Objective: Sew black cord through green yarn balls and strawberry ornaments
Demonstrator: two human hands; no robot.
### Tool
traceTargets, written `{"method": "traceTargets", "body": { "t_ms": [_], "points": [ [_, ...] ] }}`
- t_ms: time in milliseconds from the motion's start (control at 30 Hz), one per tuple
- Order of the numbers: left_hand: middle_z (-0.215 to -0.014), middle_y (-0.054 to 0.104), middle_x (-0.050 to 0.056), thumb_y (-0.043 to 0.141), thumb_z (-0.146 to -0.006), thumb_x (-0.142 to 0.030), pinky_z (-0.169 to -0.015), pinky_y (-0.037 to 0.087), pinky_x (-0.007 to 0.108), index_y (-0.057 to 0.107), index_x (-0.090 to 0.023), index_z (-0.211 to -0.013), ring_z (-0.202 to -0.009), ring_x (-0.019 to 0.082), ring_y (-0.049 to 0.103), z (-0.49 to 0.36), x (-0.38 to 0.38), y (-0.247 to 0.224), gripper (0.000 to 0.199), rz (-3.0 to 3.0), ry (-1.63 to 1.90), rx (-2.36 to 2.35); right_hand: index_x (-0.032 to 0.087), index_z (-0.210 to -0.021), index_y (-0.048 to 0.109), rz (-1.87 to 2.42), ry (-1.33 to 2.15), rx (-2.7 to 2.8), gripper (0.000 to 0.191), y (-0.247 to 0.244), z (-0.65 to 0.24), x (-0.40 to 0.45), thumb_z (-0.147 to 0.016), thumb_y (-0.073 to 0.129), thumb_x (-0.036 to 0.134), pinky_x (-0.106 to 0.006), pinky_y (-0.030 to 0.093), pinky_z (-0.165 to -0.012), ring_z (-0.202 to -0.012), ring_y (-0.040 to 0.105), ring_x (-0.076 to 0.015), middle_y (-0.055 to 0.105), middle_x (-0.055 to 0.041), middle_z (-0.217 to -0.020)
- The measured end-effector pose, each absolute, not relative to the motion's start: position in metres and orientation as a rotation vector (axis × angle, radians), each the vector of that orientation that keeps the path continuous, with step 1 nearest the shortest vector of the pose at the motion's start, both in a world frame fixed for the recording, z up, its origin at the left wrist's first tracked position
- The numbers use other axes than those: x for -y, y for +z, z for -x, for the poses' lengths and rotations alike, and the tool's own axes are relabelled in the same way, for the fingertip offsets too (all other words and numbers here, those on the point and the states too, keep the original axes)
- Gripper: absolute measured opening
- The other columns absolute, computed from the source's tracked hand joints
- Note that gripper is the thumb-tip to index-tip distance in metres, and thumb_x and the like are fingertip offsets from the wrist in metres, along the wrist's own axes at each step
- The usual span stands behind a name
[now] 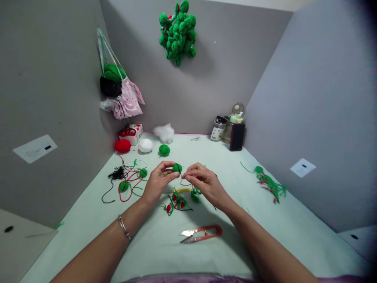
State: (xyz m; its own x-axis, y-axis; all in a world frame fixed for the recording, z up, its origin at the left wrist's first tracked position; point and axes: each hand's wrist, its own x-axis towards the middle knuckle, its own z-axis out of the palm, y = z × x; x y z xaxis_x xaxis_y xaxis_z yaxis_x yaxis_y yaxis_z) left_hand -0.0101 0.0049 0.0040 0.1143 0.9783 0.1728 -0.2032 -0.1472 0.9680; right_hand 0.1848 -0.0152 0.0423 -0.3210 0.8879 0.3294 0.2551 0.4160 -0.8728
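In my left hand (157,180), thumb and fingers grip a small green crocheted ball (177,168) with a dark line across it. My right hand (205,181) is beside it, thumb and forefinger pinched on a dark strand of yarn (181,177) that runs to the ball; whether a needle is there too is too small to tell. Below the hands lie red and green crocheted pieces (178,202), a yellow-handled tool (184,190) that looks like a crochet hook, and a green piece (194,196) partly behind my right hand. Nearer me lie orange thread snips (206,232), blades apart, pointing left.
Tangled red, green and black yarn (129,184) spreads at left. Behind stand red (122,146), white (145,145) and green (164,149) yarn balls and white stuffing (165,133). At right are a phone (237,137), a pen can (218,129) and crocheted pieces (271,184). Grey partitions (318,118) enclose the table.
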Motion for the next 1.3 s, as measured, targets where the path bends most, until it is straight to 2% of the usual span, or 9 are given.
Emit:
{"method": "traceTargets", "body": {
  "t_ms": [100, 200, 400, 833, 1100, 1300],
  "points": [
    [-0.096, 0.07, 0.002, 0.082, -0.075, -0.029, -0.09, 0.049, 0.032, 0.066, -0.02, -0.101, -0.09, 0.017, 0.065, 0.01, -0.006, 0.004, 0.032, -1.225, 1.329, -0.871, 0.022, -0.092, 0.079, 1.026, 0.83, 1.748, 0.02, 0.039, -0.185, 0.014, -0.091, 0.065, 0.036, -0.028, 0.042, -0.064, -0.071, 0.054, -0.015, 0.06, -0.0046, -0.081],
    [-0.095, 0.069, 0.001, 0.081, -0.075, -0.028, -0.088, 0.05, 0.032, 0.065, -0.021, -0.104, -0.087, 0.016, 0.065, 0.009, -0.006, 0.003, 0.034, -1.198, 1.342, -0.802, 0.021, -0.093, 0.078, 1.067, 0.944, 1.694, 0.021, 0.035, -0.183, 0.014, -0.09, 0.065, 0.037, -0.028, 0.042, -0.058, -0.061, 0.051, -0.0137, 0.063, -0.0038, -0.076],
    [-0.092, 0.067, 0.0, 0.082, -0.074, -0.026, -0.085, 0.049, 0.03, 0.065, -0.02, -0.102, -0.084, 0.015, 0.064, 0.008, -0.005, 0.004, 0.033, -1.231, 1.34, -0.818, 0.018, -0.084, 0.074, 1.173, 0.94, 1.731, 0.021, 0.033, -0.179, 0.016, -0.089, 0.062, 0.035, -0.026, 0.038, -0.054, -0.056, 0.047, -0.0128, 0.056, -0.0003, -0.063],
    [-0.089, 0.066, -0.001, 0.084, -0.071, -0.024, -0.083, 0.047, 0.029, 0.064, -0.02, -0.094, -0.083, 0.015, 0.061, 0.007, -0.004, 0.005, 0.031, -1.241, 1.371, -0.86, 0.018, -0.084, 0.072, 1.214, 0.913, 1.764, 0.02, 0.032, -0.175, 0.016, -0.088, 0.059, 0.032, -0.025, 0.036, -0.052, -0.053, 0.046, -0.0121, 0.051, 0.0019, -0.057],
    [-0.081, 0.064, -0.003, 0.083, -0.073, -0.025, -0.08, 0.049, 0.028, 0.06, -0.019, -0.09, -0.079, 0.013, 0.063, 0.003, 0.0, 0.005, 0.029, -1.182, 1.343, -0.829, 0.02, -0.086, 0.067, 1.183, 0.901, 1.755, 0.019, 0.025, -0.168, 0.021, -0.093, 0.054, 0.032, -0.025, 0.033, -0.052, -0.049, 0.042, -0.0111, 0.053, 0.0038, -0.053],
    [-0.085, 0.063, -0.003, 0.081, -0.075, -0.026, -0.084, 0.051, 0.031, 0.059, -0.019, -0.091, -0.079, 0.013, 0.065, 0.001, 0.003, 0.003, 0.028, -1.1, 1.308, -0.754, 0.02, -0.084, 0.064, 1.124, 0.883, 1.717, 0.019, 0.023, -0.165, 0.024, -0.094, 0.055, 0.033, -0.025, 0.034, -0.053, -0.05, 0.043, -0.011, 0.055, 0.003, -0.057]
  ]
}}
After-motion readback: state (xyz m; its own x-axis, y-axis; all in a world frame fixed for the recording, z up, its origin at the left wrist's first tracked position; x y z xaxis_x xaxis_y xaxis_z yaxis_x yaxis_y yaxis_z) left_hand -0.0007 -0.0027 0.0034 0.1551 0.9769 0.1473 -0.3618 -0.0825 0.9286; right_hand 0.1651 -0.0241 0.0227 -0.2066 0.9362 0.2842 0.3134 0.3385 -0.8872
